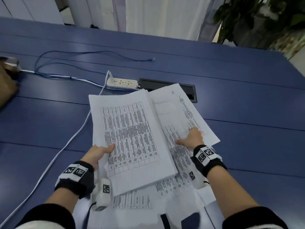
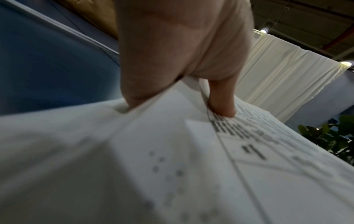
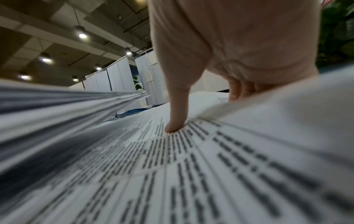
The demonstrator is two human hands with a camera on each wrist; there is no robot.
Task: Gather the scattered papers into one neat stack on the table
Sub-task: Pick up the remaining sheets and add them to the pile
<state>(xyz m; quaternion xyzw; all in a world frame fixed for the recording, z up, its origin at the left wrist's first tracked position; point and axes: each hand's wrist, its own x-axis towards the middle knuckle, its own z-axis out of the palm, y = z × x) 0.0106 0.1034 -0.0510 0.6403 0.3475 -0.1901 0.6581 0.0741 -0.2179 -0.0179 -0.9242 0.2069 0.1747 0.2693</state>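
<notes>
My left hand [image 1: 99, 152] grips the left edge of a thick stack of printed papers [image 1: 132, 138], thumb on top; the stack tilts up off the blue table [image 1: 247, 113]. In the left wrist view the thumb [image 2: 222, 104] presses the top sheet [image 2: 268, 166] while the palm lies under it. To the right, my right hand [image 1: 193, 138] pinches several fanned sheets [image 1: 181, 109] that lie partly under the stack. Its thumb [image 3: 176, 119] presses on printed text [image 3: 191, 166], and the fingers disappear beneath a sheet. More loose sheets [image 1: 132, 200] lie below, near the table's front edge.
A white power strip [image 1: 122, 83] sits just behind the papers, its white cable [image 1: 66, 146] running down the left. A blue cable [image 1: 82, 53] loops further back. A black cable hatch [image 1: 189, 91] is partly under the right sheets. A brown bag [image 1: 6, 86] stands far left, a plant [image 1: 255, 19] at back right.
</notes>
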